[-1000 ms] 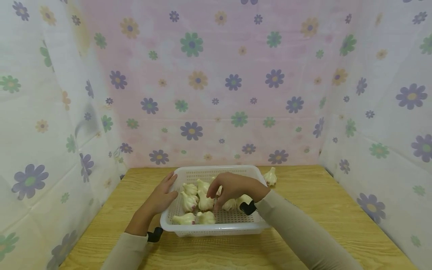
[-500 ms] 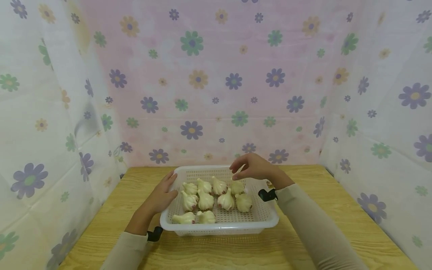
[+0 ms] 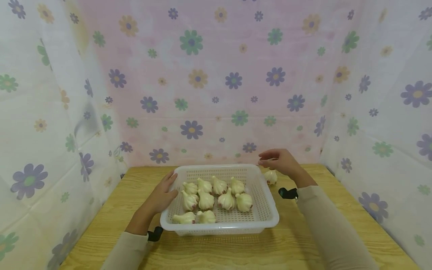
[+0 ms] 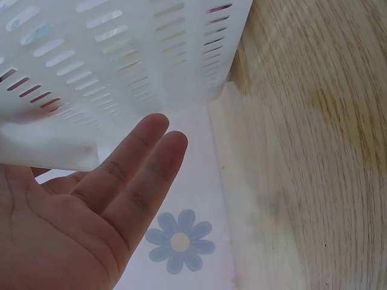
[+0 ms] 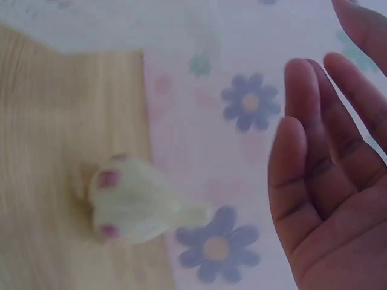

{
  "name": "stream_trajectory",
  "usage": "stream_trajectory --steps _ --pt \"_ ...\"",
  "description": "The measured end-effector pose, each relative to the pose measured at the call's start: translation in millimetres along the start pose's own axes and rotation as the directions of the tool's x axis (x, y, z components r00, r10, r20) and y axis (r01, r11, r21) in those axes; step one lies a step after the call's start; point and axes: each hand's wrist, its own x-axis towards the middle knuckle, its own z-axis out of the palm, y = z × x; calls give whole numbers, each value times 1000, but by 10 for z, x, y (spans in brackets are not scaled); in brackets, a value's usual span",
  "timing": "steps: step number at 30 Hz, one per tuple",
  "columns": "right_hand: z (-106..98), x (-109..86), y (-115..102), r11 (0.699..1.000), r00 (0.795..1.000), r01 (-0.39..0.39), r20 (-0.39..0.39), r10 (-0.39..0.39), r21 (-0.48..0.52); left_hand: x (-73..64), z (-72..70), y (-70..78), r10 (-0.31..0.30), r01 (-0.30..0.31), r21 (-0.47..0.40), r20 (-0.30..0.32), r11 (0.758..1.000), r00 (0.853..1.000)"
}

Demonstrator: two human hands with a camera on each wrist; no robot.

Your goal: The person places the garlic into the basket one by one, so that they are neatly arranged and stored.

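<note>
A white plastic basket [image 3: 222, 226] with slotted walls stands on the table with several garlic bulbs inside, such as one bulb [image 3: 206, 201] near its middle. My left hand [image 3: 162, 195] holds the basket's left rim, thumb over the inner side. In the left wrist view, two outstretched fingers [image 4: 142, 160] lie outside the slotted wall. Above and behind a lone garlic bulb [image 3: 271, 177], to the right of the basket, is my right hand [image 3: 280, 163], holding nothing. The right wrist view shows this bulb [image 5: 136, 202] apart from the relaxed fingers [image 5: 287, 163].
The wooden table [image 3: 314, 221] extends in front of and to both sides of the basket. Flower-patterned cloth [image 3: 216, 86] hangs behind the table and along its left and right sides.
My right hand has moved from over the bulbs in the basket, across its back right corner, to above the lone bulb outside. The left hand and basket stay in place.
</note>
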Motion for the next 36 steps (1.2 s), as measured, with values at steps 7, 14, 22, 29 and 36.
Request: stream_trajectory --steps 7,14,22,29,36 --pt "-58 -106 433 993 977 -104 -178 114 63 0 1 11 -5 5 -13 8 1000 1000" --pt "3 -163 680 966 912 -160 -344 223 201 13 -3 15 -9 9 -13 5 1000 1000" --pt "141 -175 867 954 913 -223 -300 276 201 15 -11 5 -3 4 -19 17 1000 1000" --pt "289 -160 918 946 939 -281 -161 305 160 15 -8 -2 2 -2 -23 5 1000 1000" --pt "361 -134 939 947 942 -271 -155 298 175 -1 -5 1 -9 9 -15 5 1000 1000"
